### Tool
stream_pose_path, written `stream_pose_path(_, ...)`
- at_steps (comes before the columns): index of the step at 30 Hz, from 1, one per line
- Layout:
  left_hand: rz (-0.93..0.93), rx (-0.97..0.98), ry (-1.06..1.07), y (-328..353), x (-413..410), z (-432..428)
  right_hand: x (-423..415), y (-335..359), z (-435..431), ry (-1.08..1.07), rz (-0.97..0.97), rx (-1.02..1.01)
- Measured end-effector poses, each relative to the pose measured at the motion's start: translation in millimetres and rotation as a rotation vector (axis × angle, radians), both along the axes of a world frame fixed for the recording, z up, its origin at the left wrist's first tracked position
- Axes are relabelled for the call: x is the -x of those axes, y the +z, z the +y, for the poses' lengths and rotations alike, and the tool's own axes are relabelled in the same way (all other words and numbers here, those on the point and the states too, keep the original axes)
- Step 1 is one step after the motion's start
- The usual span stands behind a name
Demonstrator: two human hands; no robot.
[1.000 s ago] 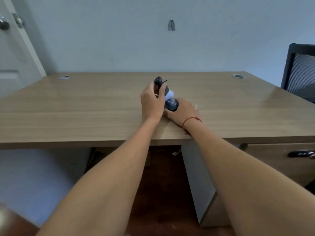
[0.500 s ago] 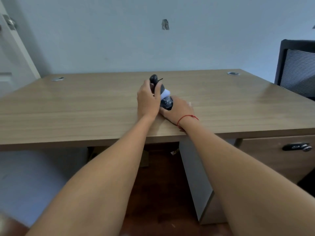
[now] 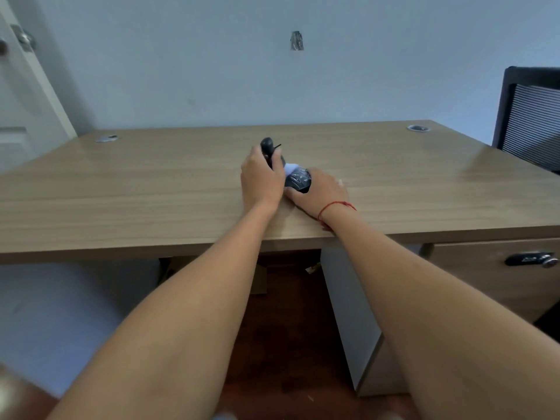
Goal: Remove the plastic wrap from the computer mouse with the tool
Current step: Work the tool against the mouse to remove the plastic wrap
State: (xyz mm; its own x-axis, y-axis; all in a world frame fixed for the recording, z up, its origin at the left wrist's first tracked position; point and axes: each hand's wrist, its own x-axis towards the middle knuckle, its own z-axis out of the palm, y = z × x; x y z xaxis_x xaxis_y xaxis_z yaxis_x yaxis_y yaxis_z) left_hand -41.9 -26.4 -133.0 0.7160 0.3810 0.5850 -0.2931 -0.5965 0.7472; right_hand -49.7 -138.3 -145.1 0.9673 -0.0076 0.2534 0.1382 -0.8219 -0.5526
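On a wooden table (image 3: 151,189), the person's right hand (image 3: 321,190) presses down on a dark mouse (image 3: 298,181) whose shiny plastic wrap (image 3: 300,177) looks to be on, its grip closed around the mouse's near side. The left hand (image 3: 260,180) holds a dark-handled tool (image 3: 268,148) in a closed grip, its working end hidden just beside the mouse. Over the last second both hands have barely shifted and the wrap shows no clear opening, so the cutting seems only just begun; a pale patch between tool and mouse cannot be identified.
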Motion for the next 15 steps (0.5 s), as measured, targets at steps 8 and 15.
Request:
stream_pose_path(8,-0.062,-0.037,-0.028,0,-1,2,3,2,0,0.007,0.014,0.000)
stream_pose_path(15,0.079,-0.086,0.088,-3,-3,8,2,0,1,-0.001,-0.012,-0.011)
